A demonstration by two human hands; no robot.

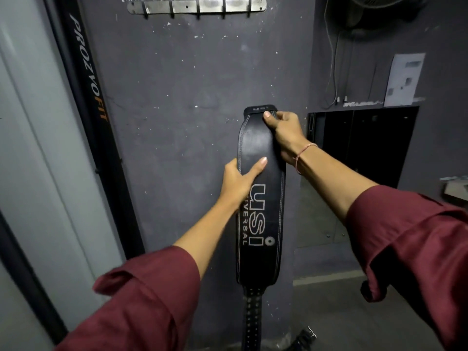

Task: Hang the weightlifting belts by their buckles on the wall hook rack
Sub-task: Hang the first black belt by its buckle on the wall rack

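Note:
A black leather weightlifting belt (pixel 263 219) with white "USI UNIVERSAL" lettering hangs upright in front of the grey wall. My right hand (pixel 283 133) grips its narrow upper end, thumb across the front. My left hand (pixel 240 181) holds its left edge lower down, thumb lying on the wide part. The belt's perforated strap trails down below the wide part. Its buckle is not visible. The metal hook rack (pixel 197 7) with several bare hooks is fixed high on the wall, well above the belt's top.
A black upright post (pixel 88 97) marked "PROZVOFIT" leans along the left of the wall panel. A dark recess (pixel 364 143) opens at the right, with a paper sheet (pixel 404 79) and cables above it. Another belt's buckle end (pixel 307 335) lies on the floor.

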